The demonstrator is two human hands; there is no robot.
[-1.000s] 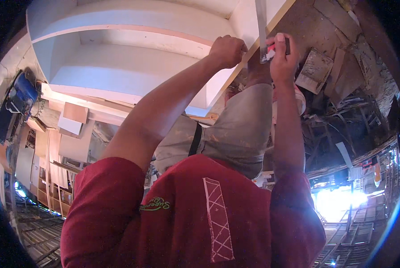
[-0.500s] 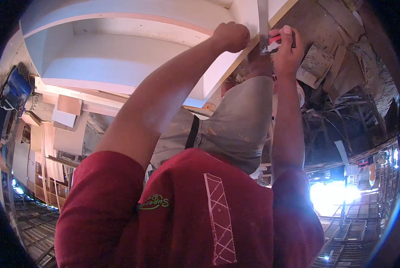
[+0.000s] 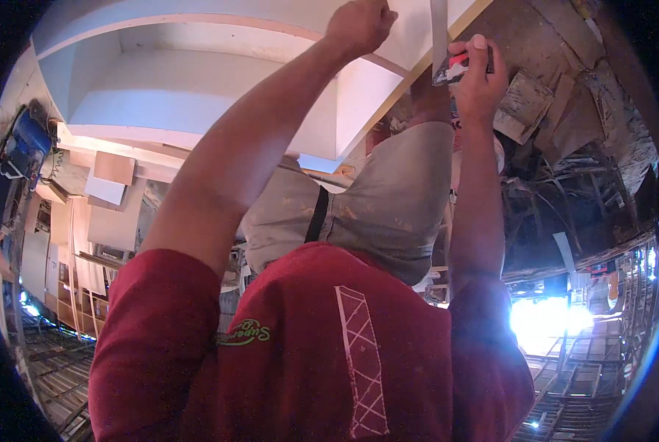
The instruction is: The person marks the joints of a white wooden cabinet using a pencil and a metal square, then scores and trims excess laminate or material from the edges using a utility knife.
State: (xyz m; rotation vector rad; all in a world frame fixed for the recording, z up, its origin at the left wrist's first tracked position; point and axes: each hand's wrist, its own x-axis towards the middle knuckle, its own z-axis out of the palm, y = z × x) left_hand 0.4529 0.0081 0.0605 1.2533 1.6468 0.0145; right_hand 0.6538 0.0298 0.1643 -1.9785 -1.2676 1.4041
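**Right hand (image 3: pixel 480 90) on bladed tool (image 3: pixel 439 40), upper right**

Red-and-black handle (image 3: pixel 457 60) gripped. Left hand (image 3: pixel 357 29) curled, upper centre; contents can't be told. White shelf unit (image 3: pixel 366 96) spans upper left to centre. Judged best: steady tool angle, left hand clear.

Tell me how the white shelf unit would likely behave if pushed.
The white shelf unit is probably stiff, with broad panels meeting at corners. It is likely heavy, being far larger than the left hand. Rolling seems unlikely, given its flat sides.
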